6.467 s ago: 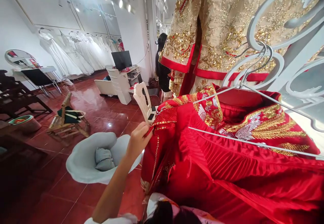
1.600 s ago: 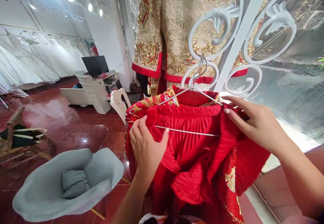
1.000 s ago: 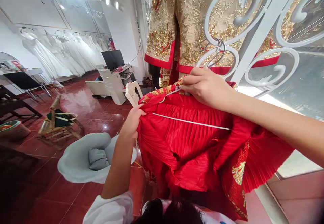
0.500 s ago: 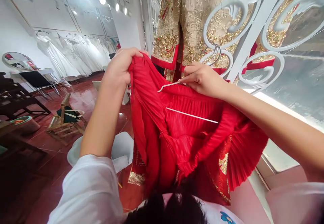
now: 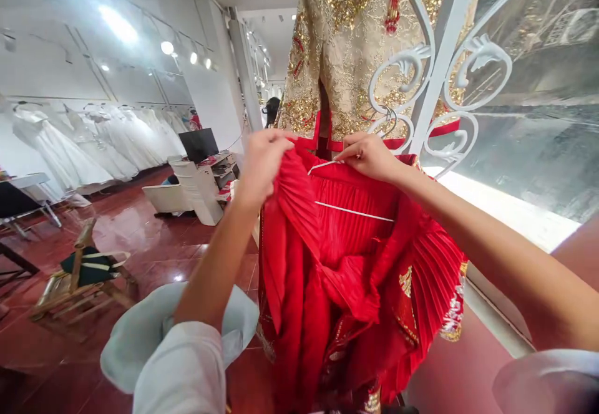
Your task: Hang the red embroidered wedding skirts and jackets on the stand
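A red pleated garment (image 5: 346, 264) with gold trim hangs on a white wire hanger (image 5: 355, 211) hooked into a white scrolled metal rack (image 5: 423, 99). My left hand (image 5: 262, 161) is closed on the garment's upper left edge and holds it up. My right hand (image 5: 369, 155) pinches the hanger's upper arm and the cloth near the neck. Behind them a beige jacket (image 5: 350, 46) with gold embroidery and red hems hangs on the same rack.
A pale blue round chair (image 5: 135, 333) stands low at the left on the red tiled floor. A bamboo chair (image 5: 79, 277), a white desk with a monitor (image 5: 199, 180) and a row of white gowns (image 5: 84, 143) are further left. A window (image 5: 533, 115) runs along the right.
My left hand has lowered a little and moved right toward the hanger, still holding the red cloth. My right hand stays on the hanger's arm. The view has tilted upward.
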